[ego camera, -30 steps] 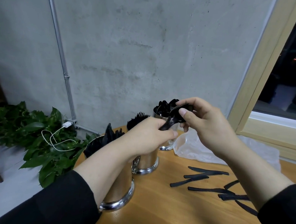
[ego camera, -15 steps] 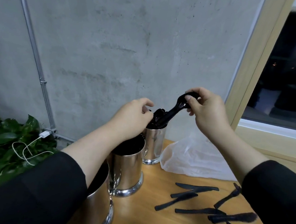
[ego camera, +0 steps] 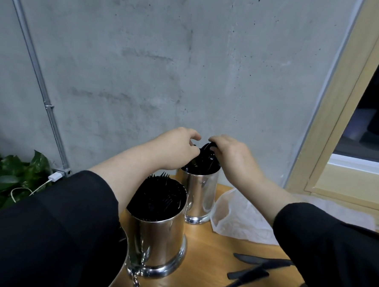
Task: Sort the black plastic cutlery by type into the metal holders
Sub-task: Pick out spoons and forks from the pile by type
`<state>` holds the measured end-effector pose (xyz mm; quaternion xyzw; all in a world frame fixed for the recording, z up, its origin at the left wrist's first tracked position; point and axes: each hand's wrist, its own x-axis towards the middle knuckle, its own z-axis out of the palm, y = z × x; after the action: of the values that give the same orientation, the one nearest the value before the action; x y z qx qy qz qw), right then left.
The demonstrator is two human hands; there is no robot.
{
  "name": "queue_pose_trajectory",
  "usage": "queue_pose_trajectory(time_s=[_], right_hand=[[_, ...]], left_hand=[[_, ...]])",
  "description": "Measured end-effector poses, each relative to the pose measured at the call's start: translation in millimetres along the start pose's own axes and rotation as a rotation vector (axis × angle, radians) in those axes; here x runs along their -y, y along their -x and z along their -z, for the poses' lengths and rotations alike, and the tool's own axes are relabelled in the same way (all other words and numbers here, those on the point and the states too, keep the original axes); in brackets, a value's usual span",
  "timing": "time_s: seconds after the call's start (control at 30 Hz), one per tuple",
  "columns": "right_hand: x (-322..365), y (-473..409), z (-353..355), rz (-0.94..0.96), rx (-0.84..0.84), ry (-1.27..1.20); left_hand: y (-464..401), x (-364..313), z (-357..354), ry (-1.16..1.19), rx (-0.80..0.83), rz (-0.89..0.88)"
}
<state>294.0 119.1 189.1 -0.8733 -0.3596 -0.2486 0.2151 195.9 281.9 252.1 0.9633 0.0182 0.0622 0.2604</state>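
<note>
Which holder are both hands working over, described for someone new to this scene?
On the wooden table by the concrete wall stands a row of metal holders. It is the far holder, nearest the wall, beside the white plastic bag. Unlike the fork holder before it, both hands hover at its rim.

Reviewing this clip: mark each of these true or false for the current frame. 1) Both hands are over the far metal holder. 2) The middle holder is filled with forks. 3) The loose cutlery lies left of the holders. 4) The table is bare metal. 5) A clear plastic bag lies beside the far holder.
1) Both hands, left hand and right hand, are over the far holder: true.
2) Middle holder filled with forks: true.
3) False: the loose cutlery lies right of the holders.
4) False: the table is wood.
5) Plastic bag beside the far holder: true.
</note>
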Motion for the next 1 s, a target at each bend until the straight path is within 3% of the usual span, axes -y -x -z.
queue_pose_trajectory(time_s=[0.17,0.27,0.43,0.57,0.7,0.87,1.0], right_hand=[[-3,18,-22,0.123,0.042,0.245],[-6,31,-20,0.084,-0.038,0.185],[-24,95,25,0.01,-0.172,-0.06],[-55,207,61,-0.133,-0.113,0.019],[-81,330,84,-0.339,0.001,0.148],[-92,427,98,-0.664,0.119,0.261],[-95,447,101,-0.792,0.22,0.289]], left_hand=[[-8,1,-8,-0.126,0.111,-0.006],[-8,-1,-12,-0.172,0.14,-0.034],[9,-34,-20,-0.09,-0.066,-0.074],[41,-81,-58,0.057,-0.245,-0.194],[99,-99,-144,0.109,-0.129,-0.252],[148,-71,-260,-0.227,0.137,0.033],[159,-70,-299,-0.289,0.191,0.134]])
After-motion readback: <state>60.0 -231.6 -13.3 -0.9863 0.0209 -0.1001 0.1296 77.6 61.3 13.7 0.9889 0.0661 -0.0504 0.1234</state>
